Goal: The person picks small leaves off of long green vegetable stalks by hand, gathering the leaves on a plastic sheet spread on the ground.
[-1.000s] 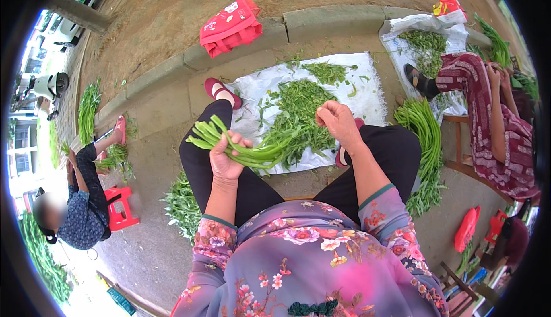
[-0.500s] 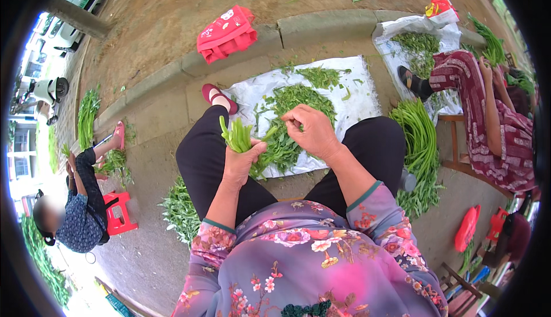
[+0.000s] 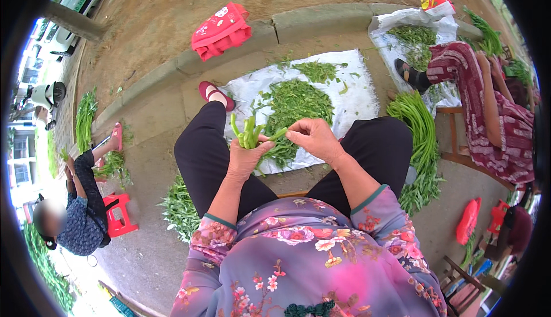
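My left hand (image 3: 245,157) is wrapped round a small bunch of green leafy-vegetable stems (image 3: 249,133), their ends standing up above the fist. One stem (image 3: 278,134) sticks out sideways to the right from this bunch. My right hand (image 3: 313,138) pinches the outer end of that stem between thumb and fingers. Below both hands, a white woven sheet (image 3: 359,96) lies on the ground with a heap of stripped green leaves (image 3: 301,107) on it.
Long green stalks (image 3: 419,139) lie beside my right knee, and a leafy pile (image 3: 181,208) beside my left thigh. A red bag (image 3: 221,33) rests at the kerb (image 3: 321,23). Co-workers sit at left (image 3: 83,219) and right (image 3: 499,127). A red stool (image 3: 119,214) stands left.
My right hand has closed the gap to the bunch and now grips the end of one stem. My left hand has shifted slightly to the right with the bunch.
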`<state>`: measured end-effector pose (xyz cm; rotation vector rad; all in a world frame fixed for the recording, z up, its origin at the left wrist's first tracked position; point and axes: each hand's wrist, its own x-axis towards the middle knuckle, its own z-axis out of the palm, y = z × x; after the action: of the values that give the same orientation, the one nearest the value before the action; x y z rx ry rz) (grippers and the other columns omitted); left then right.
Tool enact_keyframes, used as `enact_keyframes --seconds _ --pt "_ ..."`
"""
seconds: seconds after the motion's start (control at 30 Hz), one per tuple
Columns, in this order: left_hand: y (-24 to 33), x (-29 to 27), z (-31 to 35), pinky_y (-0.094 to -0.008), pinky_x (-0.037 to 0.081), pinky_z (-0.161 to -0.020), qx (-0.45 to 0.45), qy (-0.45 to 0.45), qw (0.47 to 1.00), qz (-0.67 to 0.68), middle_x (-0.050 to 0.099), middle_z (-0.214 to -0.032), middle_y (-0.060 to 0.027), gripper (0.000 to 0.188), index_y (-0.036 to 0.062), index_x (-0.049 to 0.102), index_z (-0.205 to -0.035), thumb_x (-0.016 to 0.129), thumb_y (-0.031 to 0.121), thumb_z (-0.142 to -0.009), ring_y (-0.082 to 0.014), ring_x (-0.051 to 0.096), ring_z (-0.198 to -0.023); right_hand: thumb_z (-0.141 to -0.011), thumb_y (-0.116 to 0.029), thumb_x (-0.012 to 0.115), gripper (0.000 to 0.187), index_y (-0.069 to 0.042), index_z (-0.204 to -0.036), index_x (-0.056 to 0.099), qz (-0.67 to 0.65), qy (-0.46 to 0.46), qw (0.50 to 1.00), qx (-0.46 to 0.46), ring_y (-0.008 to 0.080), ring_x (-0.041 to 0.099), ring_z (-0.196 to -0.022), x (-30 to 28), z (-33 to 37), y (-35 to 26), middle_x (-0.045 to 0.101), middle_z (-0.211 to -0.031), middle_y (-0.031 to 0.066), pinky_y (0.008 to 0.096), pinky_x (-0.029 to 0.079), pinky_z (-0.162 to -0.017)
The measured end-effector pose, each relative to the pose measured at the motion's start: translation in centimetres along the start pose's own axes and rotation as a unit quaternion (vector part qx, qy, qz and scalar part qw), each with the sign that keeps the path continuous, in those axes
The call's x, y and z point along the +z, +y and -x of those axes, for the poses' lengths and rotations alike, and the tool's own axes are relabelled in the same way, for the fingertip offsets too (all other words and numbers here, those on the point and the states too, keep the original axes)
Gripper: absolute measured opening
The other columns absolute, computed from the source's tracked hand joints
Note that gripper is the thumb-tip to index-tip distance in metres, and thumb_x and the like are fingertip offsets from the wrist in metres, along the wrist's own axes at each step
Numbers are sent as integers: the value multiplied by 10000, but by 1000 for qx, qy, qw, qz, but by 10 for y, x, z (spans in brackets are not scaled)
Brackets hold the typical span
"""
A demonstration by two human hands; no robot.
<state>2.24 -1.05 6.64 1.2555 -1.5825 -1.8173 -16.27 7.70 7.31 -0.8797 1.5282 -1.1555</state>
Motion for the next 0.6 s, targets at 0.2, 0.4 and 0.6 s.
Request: enact_keyframes --seconds 0.2,0.4,0.6 --pt "-3 -2 0 -208 458 -610 23 -1 1000 20 618 -766 6 150 12 655 -833 738 -22 -713 -59 560 -683 -793 -172 663 205 32 -812 662 -40 -4 999 24 45 478 -576 7 -5 11 597 -645 1 226 398 -517" --pt "-6 -5 2 -206 456 -604 25 -5 1000 -19 620 -741 11 148 17 650 -830 737 -17 -716 -54 555 -660 -817 -150 636 168 16 -845 637 -112 -29 990 80 59 510 -592 12 -6 17 591 -688 -1 212 419 -539" --pt "-18 -4 -1 -217 469 -622 58 -20 995 -83 642 -757 -5 150 16 642 -827 740 -1 -715 -60 567 -679 -826 -160 625 139 -21 -829 620 -116 -33 987 107 61 519 -601 10 -4 25 595 -696 3 202 413 -547"
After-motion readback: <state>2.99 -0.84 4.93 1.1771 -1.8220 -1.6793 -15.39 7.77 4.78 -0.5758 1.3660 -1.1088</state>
